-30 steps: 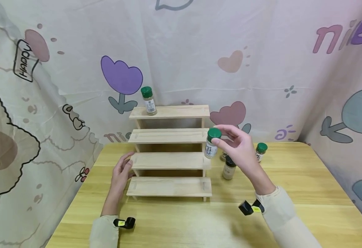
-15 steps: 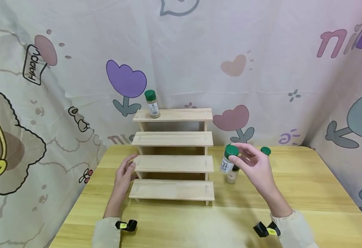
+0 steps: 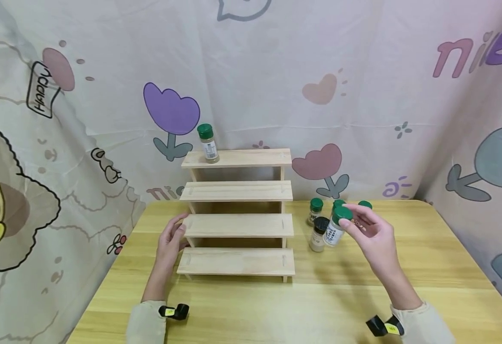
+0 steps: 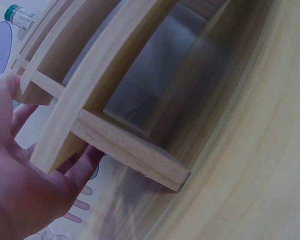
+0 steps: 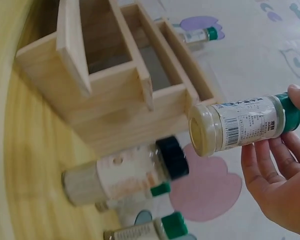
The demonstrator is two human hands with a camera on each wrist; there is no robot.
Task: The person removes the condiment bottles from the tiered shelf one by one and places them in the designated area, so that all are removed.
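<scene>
My right hand (image 3: 373, 234) pinches a green-capped spice jar (image 3: 333, 233) by its cap. The jar hangs slightly tilted above the table, beside a black-capped spice jar (image 3: 318, 234); in the right wrist view its label and base (image 5: 245, 122) show. At the left end of a four-tier wooden display rack (image 3: 238, 225), my left hand (image 3: 169, 243) holds the side, thumb near a shelf end and fingers behind it, partly hidden (image 4: 35, 170). Another green-capped jar (image 3: 209, 149) stands on the left of the top tier.
Behind the black-capped jar stand several green-capped jars, one by the rack (image 3: 315, 210), another partly hidden cap (image 3: 338, 204), and a cap (image 3: 365, 204) behind my right hand. A printed cloth (image 3: 251, 86) hangs behind the wooden table (image 3: 242, 310).
My right hand has carried the green-capped jar right and down, from the rack's right end to beside the black-capped jar. My left hand stays on the rack.
</scene>
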